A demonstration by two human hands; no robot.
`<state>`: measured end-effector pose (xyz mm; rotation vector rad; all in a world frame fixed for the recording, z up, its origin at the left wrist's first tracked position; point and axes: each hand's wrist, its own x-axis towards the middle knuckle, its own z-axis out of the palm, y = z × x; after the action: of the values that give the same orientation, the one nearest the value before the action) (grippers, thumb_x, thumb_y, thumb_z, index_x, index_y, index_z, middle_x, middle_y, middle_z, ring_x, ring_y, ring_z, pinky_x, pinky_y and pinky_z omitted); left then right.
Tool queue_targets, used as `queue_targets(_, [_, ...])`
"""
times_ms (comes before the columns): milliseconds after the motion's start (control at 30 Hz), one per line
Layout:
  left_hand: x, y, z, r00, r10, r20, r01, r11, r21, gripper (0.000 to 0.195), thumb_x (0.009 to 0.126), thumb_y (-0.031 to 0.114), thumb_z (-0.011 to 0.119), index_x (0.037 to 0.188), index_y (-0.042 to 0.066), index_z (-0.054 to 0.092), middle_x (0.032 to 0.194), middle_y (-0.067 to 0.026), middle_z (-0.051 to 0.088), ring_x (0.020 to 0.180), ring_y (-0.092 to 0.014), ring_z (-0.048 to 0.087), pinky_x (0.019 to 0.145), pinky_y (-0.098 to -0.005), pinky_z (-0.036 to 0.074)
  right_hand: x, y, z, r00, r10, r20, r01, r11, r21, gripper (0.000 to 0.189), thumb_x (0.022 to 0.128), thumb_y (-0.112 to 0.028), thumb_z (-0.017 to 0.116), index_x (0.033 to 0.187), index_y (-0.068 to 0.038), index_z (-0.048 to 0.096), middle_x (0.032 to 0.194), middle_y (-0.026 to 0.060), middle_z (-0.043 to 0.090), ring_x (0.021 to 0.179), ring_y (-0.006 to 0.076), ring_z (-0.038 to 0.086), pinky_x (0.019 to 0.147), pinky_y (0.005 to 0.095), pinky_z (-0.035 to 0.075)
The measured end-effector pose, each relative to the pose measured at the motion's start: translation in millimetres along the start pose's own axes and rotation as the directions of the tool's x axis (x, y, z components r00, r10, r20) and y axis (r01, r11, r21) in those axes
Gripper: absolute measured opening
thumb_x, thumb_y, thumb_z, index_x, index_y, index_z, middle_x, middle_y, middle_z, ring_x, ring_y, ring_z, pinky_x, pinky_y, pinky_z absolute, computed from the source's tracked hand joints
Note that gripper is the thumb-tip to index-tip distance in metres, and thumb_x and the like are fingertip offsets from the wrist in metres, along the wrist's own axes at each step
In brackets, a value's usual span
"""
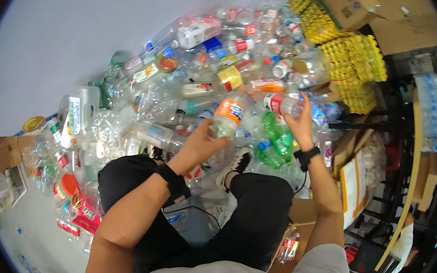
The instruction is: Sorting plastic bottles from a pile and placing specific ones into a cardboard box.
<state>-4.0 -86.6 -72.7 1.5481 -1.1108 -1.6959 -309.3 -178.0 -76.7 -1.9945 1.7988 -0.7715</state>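
Note:
My left hand (206, 144) grips the lower end of a clear plastic bottle with an orange and blue label (229, 112), held up over the pile. Farther right, my right hand (302, 123) has its thumb and fingers around a clear plastic bottle with a red and white label (275, 103). Beneath both hands spreads a heap of used plastic bottles (159, 99), mostly clear. Crumpled green bottles (275, 142) lie just below my right hand. A bottle with a yellow and red label (230, 77) rests beyond my left hand.
A pale wall (75, 24) bounds the heap at the back left. Yellow egg trays (347, 66) and cardboard boxes (341, 6) are stacked at the far right. A black rack (376, 215) stands at the right. A cardboard box with bottles (299, 243) sits by my right leg.

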Motion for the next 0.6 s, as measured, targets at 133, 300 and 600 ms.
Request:
queue_targets(133, [-5, 4, -12, 0.998, 0.061, 0.018, -0.061, 0.998, 0.011, 0.065, 0.076, 0.031, 0.067, 0.124, -0.001, 0.037, 0.09, -0.0084, 0.052, 0.08, -0.015, 0.051, 0.068, -0.0261, 0.043, -90, -25, -101, 0.884, 0.465, 0.056, -0.379, 0.641, 0.668, 0.053, 0.084, -0.025, 0.055, 0.13, -0.008, 0.035, 0.12, 0.0104, 0.045, 0.101, 0.0215, 0.051, 0.084, 0.0339, 0.044])
queue_targets(300, [-7, 1, -25, 0.996, 0.076, 0.037, -0.078, 0.996, 0.035, 0.064, 0.078, 0.035, 0.063, 0.124, -0.001, 0.038, 0.094, -0.0066, 0.056, 0.08, -0.016, 0.053, 0.067, -0.0276, 0.041, -232, -25, -185, 0.73, 0.683, 0.015, -0.194, 0.186, 0.963, 0.046, 0.087, -0.041, 0.051, 0.122, -0.013, 0.045, 0.112, 0.0055, 0.054, 0.095, 0.0179, 0.055, 0.078, 0.0292, 0.046])
queue_targets(600, [-7, -8, -19, 0.985, 0.078, 0.151, -0.09, 0.993, 0.074, 0.043, 0.078, 0.035, 0.064, 0.104, 0.004, 0.051, 0.094, -0.0057, 0.053, 0.077, -0.014, 0.052, 0.065, -0.0265, 0.041, -548, 51, -249, 0.41, 0.907, -0.095, -0.239, 0.207, 0.949, 0.034, 0.087, -0.029, 0.053, 0.113, -0.009, 0.047, 0.108, 0.0065, 0.054, 0.096, 0.0192, 0.053, 0.082, 0.0323, 0.044])
